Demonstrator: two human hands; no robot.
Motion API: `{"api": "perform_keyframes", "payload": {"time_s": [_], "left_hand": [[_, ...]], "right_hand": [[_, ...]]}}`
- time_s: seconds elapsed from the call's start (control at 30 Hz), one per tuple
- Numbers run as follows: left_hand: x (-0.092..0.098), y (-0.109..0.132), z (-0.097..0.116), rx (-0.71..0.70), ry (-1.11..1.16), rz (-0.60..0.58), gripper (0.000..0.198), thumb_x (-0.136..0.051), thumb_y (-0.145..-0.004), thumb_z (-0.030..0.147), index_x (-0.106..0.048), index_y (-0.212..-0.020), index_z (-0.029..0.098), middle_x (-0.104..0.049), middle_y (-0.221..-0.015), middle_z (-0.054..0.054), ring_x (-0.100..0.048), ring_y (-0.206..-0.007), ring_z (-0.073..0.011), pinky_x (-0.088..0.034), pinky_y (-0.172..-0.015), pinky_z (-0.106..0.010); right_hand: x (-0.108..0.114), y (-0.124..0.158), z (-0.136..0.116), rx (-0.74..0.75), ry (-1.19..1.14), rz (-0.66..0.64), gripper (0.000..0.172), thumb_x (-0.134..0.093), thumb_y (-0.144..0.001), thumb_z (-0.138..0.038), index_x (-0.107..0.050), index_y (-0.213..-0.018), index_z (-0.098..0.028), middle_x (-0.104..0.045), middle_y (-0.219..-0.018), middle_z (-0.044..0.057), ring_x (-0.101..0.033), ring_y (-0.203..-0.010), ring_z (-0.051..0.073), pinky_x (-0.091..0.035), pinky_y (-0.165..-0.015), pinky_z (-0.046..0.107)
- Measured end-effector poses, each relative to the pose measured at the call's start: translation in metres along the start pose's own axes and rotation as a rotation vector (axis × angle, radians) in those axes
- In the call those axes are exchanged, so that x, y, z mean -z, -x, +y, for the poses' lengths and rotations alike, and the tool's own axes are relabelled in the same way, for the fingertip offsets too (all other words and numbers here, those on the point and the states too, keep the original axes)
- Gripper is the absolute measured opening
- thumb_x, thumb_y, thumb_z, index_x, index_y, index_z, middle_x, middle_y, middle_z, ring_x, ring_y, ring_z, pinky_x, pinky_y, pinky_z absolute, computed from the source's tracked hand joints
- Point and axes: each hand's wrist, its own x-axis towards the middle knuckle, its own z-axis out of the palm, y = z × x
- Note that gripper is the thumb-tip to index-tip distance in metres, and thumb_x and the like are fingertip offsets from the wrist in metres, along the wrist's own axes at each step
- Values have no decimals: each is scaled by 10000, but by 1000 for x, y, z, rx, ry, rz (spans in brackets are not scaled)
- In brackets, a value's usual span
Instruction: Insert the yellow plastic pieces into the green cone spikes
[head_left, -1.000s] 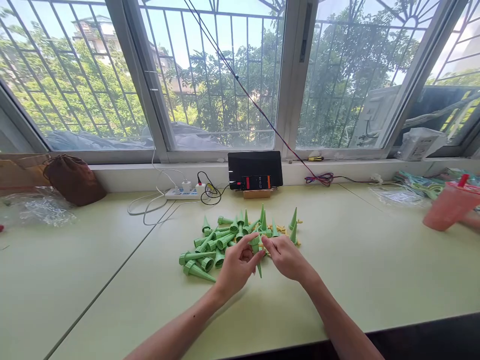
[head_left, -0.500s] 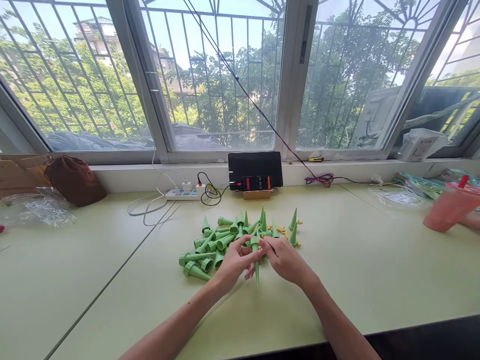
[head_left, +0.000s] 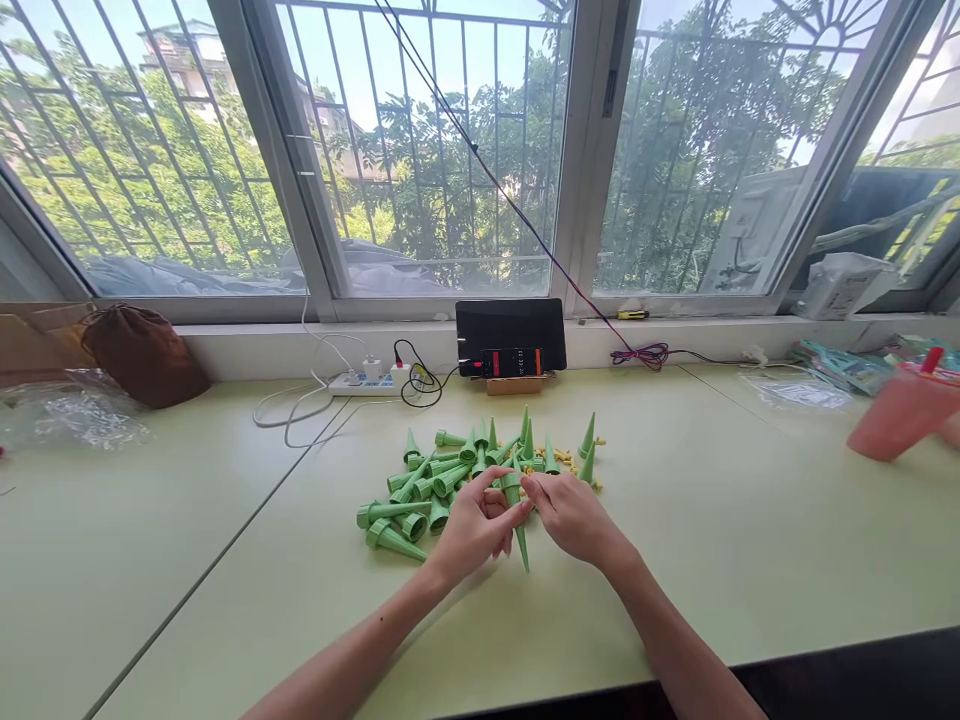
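Observation:
My left hand [head_left: 471,528] is closed around a green plastic spike [head_left: 520,525], a hollow cone with a wide ribbed collar. Its collar is up between thumb and fingers, and its tip points down toward the table. Right beside the collar, my right hand [head_left: 576,512] is closed in a pinch; whatever sits between its fingertips is hidden. Just beyond both hands lies a heap of similar green spikes [head_left: 405,535], some on their sides and some standing point up. Small yellow pieces [head_left: 566,458] are scattered behind my right hand.
Behind the heap, a phone [head_left: 514,362] leans on a black tablet [head_left: 510,322]. A power strip [head_left: 379,384] with cables lies left of it. A red cup [head_left: 896,415] stands at the right, and a brown drawstring bag [head_left: 146,355] at the far left.
The spike in my left hand has tilted, its tip swinging a little to the right. Both hands stay close together in nearly the same place.

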Motion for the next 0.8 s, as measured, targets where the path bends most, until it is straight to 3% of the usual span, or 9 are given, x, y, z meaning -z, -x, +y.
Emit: {"api": "perform_keyframes", "payload": {"time_s": [0.2,0.43,0.6,0.8], "left_hand": [[-5,5,6,-104,-149,103,353,-662,-840,361,-574,-1130,180,-423,-518,98,-451,-368,-58,-391,-392,-171],[-7,7,6,-210,-334,184,333,-665,-838,298,-607,-1147,188,-491,-504,80,-493,-400,-69,-405,-446,-181],[-3,2,10,-74,-73,111,396,-731,-772,331,-569,-1099,178,-455,-499,96,-471,-351,-82,-369,-350,-178],[3,-1,11,110,104,35,433,-761,-734,396,-534,-1025,168,-545,-531,65,-464,-344,-71,-336,-332,-158]], "right_hand": [[1,0,0,-1,-125,-2,468,-253,-1027,-412,-309,-622,-185,-391,-552,-34,-316,-525,114,-204,-523,254],[2,-1,1,17,-226,-2,470,-254,-1026,-433,-263,-624,-190,-342,-554,-36,-284,-528,118,-207,-518,251],[0,1,0,-10,-206,6,455,-241,-1025,-463,-304,-661,-198,-395,-592,-34,-332,-551,126,-238,-537,251],[-2,1,3,21,-121,-27,413,-249,-1028,-427,-347,-697,-202,-453,-631,-29,-372,-574,130,-256,-559,251]]}}
